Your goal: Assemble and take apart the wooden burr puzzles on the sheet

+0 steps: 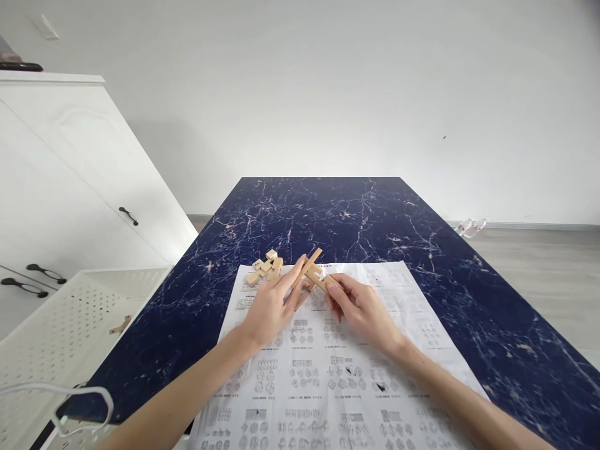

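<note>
- Pale wooden pieces, at least one apparently notched, meet crosswise above the upper part of a printed sheet; one long bar slants up and away to the right
- The pieces lie between the two hands, at the fingertips of both the left hand and the right hand
- The left fingers are closed on the slanting bar; the right thumb and fingers pinch the right end of the crossing piece
- A steady left grip and small, gentle turns from the right would likely serve best, with edges lined up rather than forced; how snugly the wood meets is too small to tell
- Loose wooden blocks sit clustered just beyond the left hand, at the sheet's far left corner
- Underneath is a dark blue marbled table, with a white cabinet to the left
</note>
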Demonstrator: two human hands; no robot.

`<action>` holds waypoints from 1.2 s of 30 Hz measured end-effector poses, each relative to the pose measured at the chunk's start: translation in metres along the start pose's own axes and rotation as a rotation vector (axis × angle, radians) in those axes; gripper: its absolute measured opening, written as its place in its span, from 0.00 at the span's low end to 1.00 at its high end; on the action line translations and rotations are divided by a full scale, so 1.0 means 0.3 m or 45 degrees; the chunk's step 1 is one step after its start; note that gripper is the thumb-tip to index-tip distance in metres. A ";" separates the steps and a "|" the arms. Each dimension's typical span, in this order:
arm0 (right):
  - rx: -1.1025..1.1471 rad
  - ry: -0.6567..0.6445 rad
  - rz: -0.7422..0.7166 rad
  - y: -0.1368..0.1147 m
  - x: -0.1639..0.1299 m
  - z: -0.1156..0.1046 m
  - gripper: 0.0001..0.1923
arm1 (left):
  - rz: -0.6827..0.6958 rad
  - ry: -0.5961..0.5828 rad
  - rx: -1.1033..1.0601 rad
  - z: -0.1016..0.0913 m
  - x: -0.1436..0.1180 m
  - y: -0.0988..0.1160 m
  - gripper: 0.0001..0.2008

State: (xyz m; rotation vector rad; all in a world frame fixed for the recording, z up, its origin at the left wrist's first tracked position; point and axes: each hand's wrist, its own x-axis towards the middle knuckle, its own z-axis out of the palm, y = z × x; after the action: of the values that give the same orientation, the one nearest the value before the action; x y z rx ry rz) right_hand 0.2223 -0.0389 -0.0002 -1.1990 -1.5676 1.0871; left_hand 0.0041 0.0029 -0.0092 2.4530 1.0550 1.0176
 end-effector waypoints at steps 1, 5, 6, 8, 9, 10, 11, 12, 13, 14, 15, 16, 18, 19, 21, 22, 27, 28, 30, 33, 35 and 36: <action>0.014 -0.011 -0.002 0.002 0.001 0.000 0.21 | 0.003 -0.026 -0.003 0.001 -0.001 0.002 0.27; 0.047 -0.024 -0.005 0.006 0.003 0.001 0.20 | 0.067 -0.092 -0.062 0.000 0.000 0.013 0.28; 0.045 -0.021 -0.005 0.007 0.003 0.002 0.20 | 0.075 -0.098 -0.074 0.000 0.001 0.015 0.28; 0.042 -0.019 -0.007 0.007 0.001 0.004 0.20 | 0.085 -0.105 -0.096 0.001 0.001 0.014 0.27; 0.040 -0.016 -0.011 0.007 0.000 0.005 0.20 | 0.095 -0.114 -0.107 0.002 0.000 0.012 0.27; 0.036 -0.014 -0.017 0.006 -0.001 0.007 0.21 | 0.109 -0.131 -0.116 0.003 -0.002 0.010 0.27; 0.030 -0.011 -0.026 0.007 -0.002 0.008 0.21 | 0.126 -0.155 -0.119 0.004 -0.004 0.008 0.27; 0.025 -0.009 -0.032 0.007 -0.003 0.009 0.22 | 0.145 -0.184 -0.121 0.004 -0.005 0.006 0.27; 0.023 -0.010 -0.034 0.009 -0.004 0.011 0.22 | 0.164 -0.215 -0.122 0.005 -0.007 0.006 0.27; 0.026 -0.016 -0.031 0.011 -0.004 0.012 0.23 | 0.182 -0.243 -0.124 0.005 -0.007 0.006 0.27; 0.039 -0.023 -0.024 0.014 -0.003 0.014 0.23 | 0.195 -0.260 -0.128 0.004 -0.006 0.007 0.28; 0.064 -0.028 -0.018 0.017 -0.002 0.016 0.23 | 0.204 -0.265 -0.136 0.002 -0.005 0.009 0.28; 0.143 -0.030 -0.011 0.023 0.002 0.019 0.21 | 0.218 -0.254 -0.150 -0.001 0.000 0.014 0.29; 0.186 -0.027 -0.009 0.026 0.005 0.021 0.21 | 0.223 -0.244 -0.150 -0.003 0.003 0.016 0.29; 0.254 -0.018 0.000 0.032 0.009 0.024 0.19 | 0.225 -0.222 -0.145 -0.007 0.008 0.019 0.27; 0.276 -0.013 0.009 0.035 0.010 0.025 0.19 | 0.223 -0.219 -0.143 -0.009 0.009 0.020 0.26; 0.352 -0.015 0.048 0.050 0.010 0.028 0.20 | 0.206 -0.289 -0.157 -0.016 0.012 0.028 0.27; 0.363 -0.016 0.050 0.051 0.010 0.029 0.20 | 0.203 -0.301 -0.168 -0.017 0.013 0.031 0.27; 0.376 -0.007 0.043 0.052 0.012 0.029 0.20 | 0.193 -0.293 -0.193 -0.019 0.016 0.038 0.28; 0.383 0.018 0.015 0.050 0.018 0.026 0.19 | 0.185 -0.227 -0.222 -0.018 0.019 0.042 0.26; 0.372 0.023 -0.006 0.051 0.020 0.022 0.19 | 0.184 -0.206 -0.246 -0.016 0.019 0.042 0.26; 0.366 0.020 -0.016 0.052 0.021 0.020 0.18 | 0.174 -0.216 -0.261 -0.016 0.018 0.042 0.26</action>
State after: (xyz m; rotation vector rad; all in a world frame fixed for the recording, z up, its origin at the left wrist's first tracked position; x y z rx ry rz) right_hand 0.2191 -0.0311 -0.0159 -0.9995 -1.3505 1.2436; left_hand 0.0100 -0.0021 0.0031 2.4182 0.7021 0.8891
